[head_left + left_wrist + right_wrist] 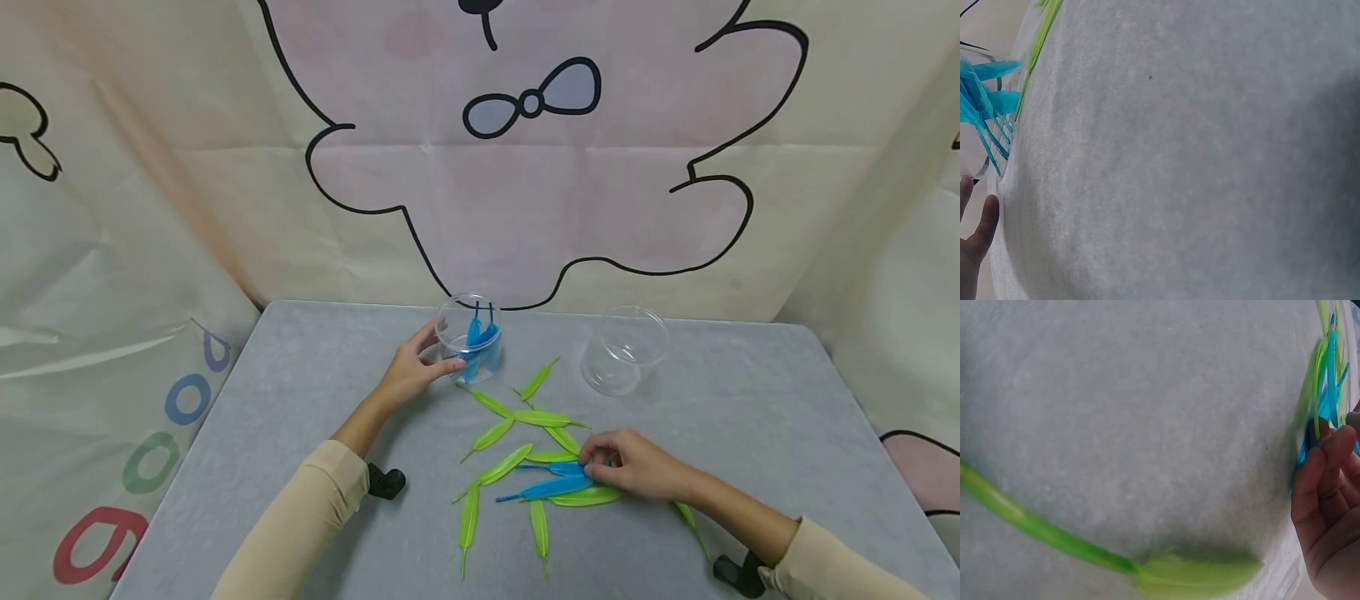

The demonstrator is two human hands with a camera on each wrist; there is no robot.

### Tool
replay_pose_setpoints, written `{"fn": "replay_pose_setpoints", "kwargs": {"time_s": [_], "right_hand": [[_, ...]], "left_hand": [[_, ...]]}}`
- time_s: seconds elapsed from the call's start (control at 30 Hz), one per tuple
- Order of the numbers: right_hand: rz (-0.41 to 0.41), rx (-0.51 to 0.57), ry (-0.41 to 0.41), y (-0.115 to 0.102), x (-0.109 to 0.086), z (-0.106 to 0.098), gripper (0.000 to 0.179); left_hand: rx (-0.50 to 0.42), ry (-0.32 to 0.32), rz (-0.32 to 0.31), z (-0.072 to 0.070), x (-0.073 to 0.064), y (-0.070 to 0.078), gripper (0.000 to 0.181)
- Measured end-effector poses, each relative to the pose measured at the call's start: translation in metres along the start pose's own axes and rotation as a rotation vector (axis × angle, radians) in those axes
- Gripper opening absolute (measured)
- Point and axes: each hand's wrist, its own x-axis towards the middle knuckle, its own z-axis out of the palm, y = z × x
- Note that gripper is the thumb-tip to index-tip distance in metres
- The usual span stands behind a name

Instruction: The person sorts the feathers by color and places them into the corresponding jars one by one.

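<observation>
At the back of the table, my left hand (pixel 414 367) holds a clear plastic cup (pixel 491 367), thumb in front and fingers at its far side. Several blue feathers (pixel 480 337) stand inside the cup; the left wrist view shows these blue feathers (pixel 985 94) beside the fingers (pixel 986 225). Toward the right, my right hand (pixel 633 467) pinches at a blue feather (pixel 555 487) lying among the pile. Another blue feather (pixel 551 468) lies just behind it. In the right wrist view the right hand (pixel 1335 500) has curled fingers that partly hide the feathers' ends.
Several green feathers (pixel 540 418) are scattered over the grey table (pixel 750 400) between the hands. One green feather (pixel 692 529) lies under the right forearm. A second clear plastic cup (pixel 618 375) stands at the back right. A printed cloth (pixel 525 192) hangs behind the table.
</observation>
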Motion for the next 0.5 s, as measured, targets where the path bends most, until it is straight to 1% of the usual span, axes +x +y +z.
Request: {"fn": "replay_pose_setpoints", "kwargs": {"time_s": [0.13,0.33,0.5], "right_hand": [[-0.003,0.000,0.006,0.0002,0.0006,0.0024,0.009],[-0.010,-0.031,0.028,0.0016,0.0032,0.0075,0.007],[-0.027,-0.048,0.047,0.0024,0.0037,0.0103,0.010]], "left_hand": [[0.002,0.001,-0.002,-0.0003,-0.0006,0.0004,0.081],[0.009,0.003,-0.014,0.0001,-0.0008,0.0009,0.082],[0.012,0.005,-0.009,0.0007,-0.0006,0.0007,0.082]]}}
